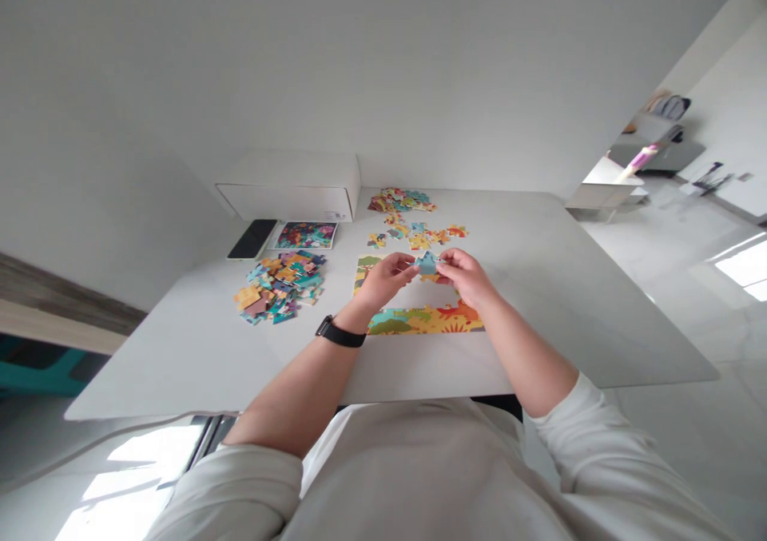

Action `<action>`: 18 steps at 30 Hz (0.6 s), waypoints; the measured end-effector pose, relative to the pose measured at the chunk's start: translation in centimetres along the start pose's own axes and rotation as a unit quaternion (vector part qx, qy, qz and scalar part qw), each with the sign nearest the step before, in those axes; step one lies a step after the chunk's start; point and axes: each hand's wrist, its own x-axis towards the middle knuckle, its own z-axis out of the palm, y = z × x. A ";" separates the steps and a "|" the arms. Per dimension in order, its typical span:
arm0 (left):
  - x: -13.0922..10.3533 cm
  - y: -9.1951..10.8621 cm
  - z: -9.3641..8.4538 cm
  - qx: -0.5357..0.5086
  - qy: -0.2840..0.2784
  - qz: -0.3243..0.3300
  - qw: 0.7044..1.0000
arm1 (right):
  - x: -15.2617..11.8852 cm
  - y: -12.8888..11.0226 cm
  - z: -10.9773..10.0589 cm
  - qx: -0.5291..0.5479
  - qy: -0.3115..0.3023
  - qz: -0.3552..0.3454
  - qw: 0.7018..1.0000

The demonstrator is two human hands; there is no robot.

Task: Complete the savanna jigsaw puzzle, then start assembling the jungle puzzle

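Note:
Between my two hands is a light-blue puzzle piece (427,264), pinched from both sides above the top part of a partly joined jigsaw puzzle (413,322). My left hand (387,279), with a black watch on its wrist, has its fingertips closed at the piece's left edge. My right hand (468,276) grips the right edge with thumb and fingers. The puzzle below shows a yellow, orange and green border around a bare middle; my hands hide parts of its sides and top. Just beyond lie several loose puzzle pieces (419,240).
A heap of mixed puzzle pieces (281,285) lies to the left, another pile (401,200) at the back. Behind the left heap are a black phone (252,239), a colourful picture card (307,235) and a white box (288,199). The white table (575,301) meets a wall.

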 end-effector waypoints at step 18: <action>0.3 -0.2 -0.1 -0.045 0.040 -0.069 0.996 | 0.1 0.5 -0.4 -0.035 -0.055 0.032 0.997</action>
